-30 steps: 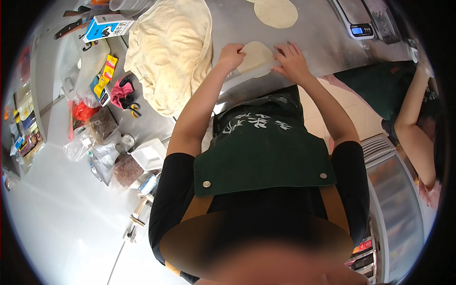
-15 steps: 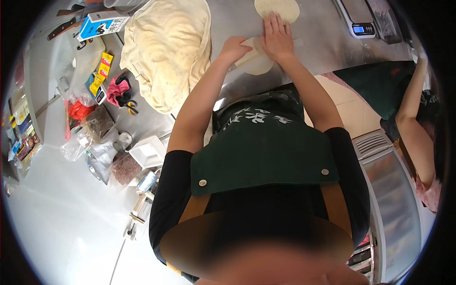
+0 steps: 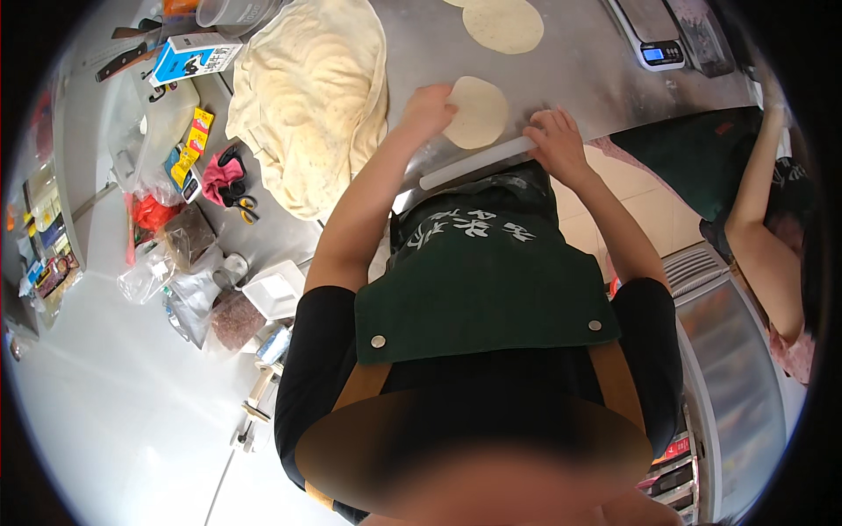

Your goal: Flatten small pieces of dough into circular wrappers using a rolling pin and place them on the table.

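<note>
A thin, pale dough round [image 3: 478, 116] lies flat on the steel worktop. My left hand [image 3: 428, 110] is closed at its left edge, thumb and fingers pinching the rim. Nearer to me, a white rolling pin [image 3: 474, 165] rests slantwise along the worktop's front edge, close to my apron. My right hand [image 3: 559, 147] is closed about the pin's right end, its fingers bent. Farther off is another flat dough round [image 3: 504, 24], overlapping a further one that is cut off by the top of the view.
A big folded cream cloth [image 3: 307, 105] covers the worktop left of my arm. Beyond it are a milk carton [image 3: 195, 58], a knife [image 3: 123, 61], scissors [image 3: 246, 209] and plastic bags. A digital scale [image 3: 658, 53] sits at the far right. Another person's arm [image 3: 754, 193] is at right.
The rolling pin has come off the dough toward me, with my right hand at its right end. My left hand has left the pin and now pinches the dough round's edge.
</note>
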The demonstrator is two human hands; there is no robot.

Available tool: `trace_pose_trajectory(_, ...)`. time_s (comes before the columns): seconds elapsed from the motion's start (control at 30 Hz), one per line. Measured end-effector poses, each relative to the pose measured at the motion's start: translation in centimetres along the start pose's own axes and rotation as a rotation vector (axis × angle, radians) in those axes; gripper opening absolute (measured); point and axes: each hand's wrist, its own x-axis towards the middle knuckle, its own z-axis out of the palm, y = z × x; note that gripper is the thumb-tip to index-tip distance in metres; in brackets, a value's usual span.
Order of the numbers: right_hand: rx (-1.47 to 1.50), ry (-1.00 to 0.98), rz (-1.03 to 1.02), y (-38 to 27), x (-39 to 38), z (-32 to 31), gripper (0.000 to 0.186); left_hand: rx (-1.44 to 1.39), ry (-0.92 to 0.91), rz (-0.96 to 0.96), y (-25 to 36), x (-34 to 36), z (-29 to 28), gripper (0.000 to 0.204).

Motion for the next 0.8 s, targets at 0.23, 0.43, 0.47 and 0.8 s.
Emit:
trace_pose_trajectory(0.23,0.002,0.032,-0.126,1.1,4.7,1.4,0.036,0.095,-0.135,-0.01,-2.5,0.3,-0.2,0.03)
trace_pose_trajectory(0.43,-0.167,0.343,0.033,-0.8,6.8,4.0,0.045,-0.203,-0.085,-0.107,-2.8,1.0,0.7,0.028)
trace_pose_trajectory(0.47,-0.163,0.337,0.031,-1.1,6.1,4.1,0.045,-0.284,-0.038,-0.095,-2.7,1.1,1.0,0.028)
trace_pose_trajectory(0.8,-0.203,0.278,0.144,-0.7,9.4,4.3,0.055,0.037,-0.165,-0.114,-0.3,3.6,0.5,0.035)
